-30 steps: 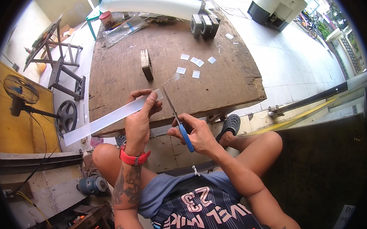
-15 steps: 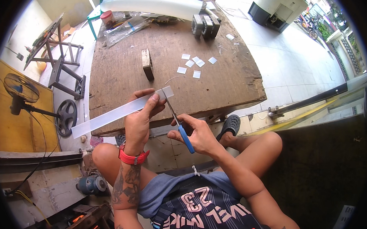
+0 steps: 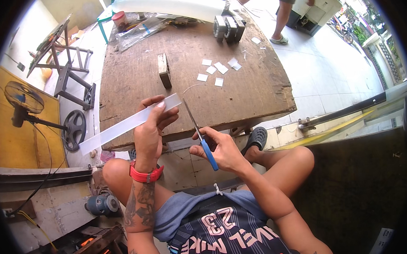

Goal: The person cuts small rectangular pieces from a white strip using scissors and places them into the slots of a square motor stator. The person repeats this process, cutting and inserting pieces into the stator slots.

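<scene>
My left hand [image 3: 151, 124] pinches a long strip of translucent whitish sheet [image 3: 110, 134] between thumb and fingers. The strip slants over the near left edge of the table, its short end pointing up and right. In my right hand [image 3: 222, 149] is a pair of scissors [image 3: 208, 155] with blue handles. Their blades look closed or nearly so, point away from me and stand just right of the strip's end, apart from it. Several small cut squares [image 3: 220, 68] of the same whitish sheet lie on the wooden table [image 3: 133, 80] beyond the blades.
A small upright block [image 3: 164, 70] stands mid-table. Farther back are grey metal blocks [image 3: 228, 29], a plastic bag [image 3: 138, 36], a red-lidded jar [image 3: 120, 21] and a large whitish roll [image 3: 168, 5]. A fan [image 3: 24, 98] stands left. Another person's leg [image 3: 282, 19] shows beyond the table.
The strip's end has been cut off, and another square lies among those on the table. My left hand has drawn the strip slightly left, off the blades. A person has come into view at the back.
</scene>
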Motion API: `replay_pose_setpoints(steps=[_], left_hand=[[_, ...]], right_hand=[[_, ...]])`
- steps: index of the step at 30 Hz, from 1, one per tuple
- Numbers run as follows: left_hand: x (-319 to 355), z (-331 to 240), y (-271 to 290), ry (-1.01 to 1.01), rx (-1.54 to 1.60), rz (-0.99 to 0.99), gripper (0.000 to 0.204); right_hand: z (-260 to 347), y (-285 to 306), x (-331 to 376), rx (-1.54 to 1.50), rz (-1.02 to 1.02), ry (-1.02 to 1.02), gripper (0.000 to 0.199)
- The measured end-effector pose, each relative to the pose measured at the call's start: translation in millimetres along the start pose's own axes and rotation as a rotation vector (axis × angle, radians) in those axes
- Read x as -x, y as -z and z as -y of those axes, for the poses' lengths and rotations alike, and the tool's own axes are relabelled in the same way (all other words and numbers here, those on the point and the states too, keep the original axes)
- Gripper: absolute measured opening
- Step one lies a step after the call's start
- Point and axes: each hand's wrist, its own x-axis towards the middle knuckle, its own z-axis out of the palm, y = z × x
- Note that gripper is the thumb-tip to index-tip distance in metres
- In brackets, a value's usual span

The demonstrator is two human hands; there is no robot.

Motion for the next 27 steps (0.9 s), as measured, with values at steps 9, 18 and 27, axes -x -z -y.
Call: replay_pose_setpoints(steps=[9,18,27], left_hand=[[2.6,8.7,-4.7,0.003,-0.105,0.046,0.034],[1.7,12.2,-4.2,0.019,-0.135,0.021,0.034],[1.7,6.6,-2.4,-0.002,-0.086,0.009,0.035]], right_hand=[[4.0,-1.7,-3.3,0.045,0.006,-0.014,0.055],[-0.1,-2.1,-4.6,0.005,0.023,-0.109,0.051],[1.7,-0.5,0.2,0.033,0.026,-0.039,0.053]])
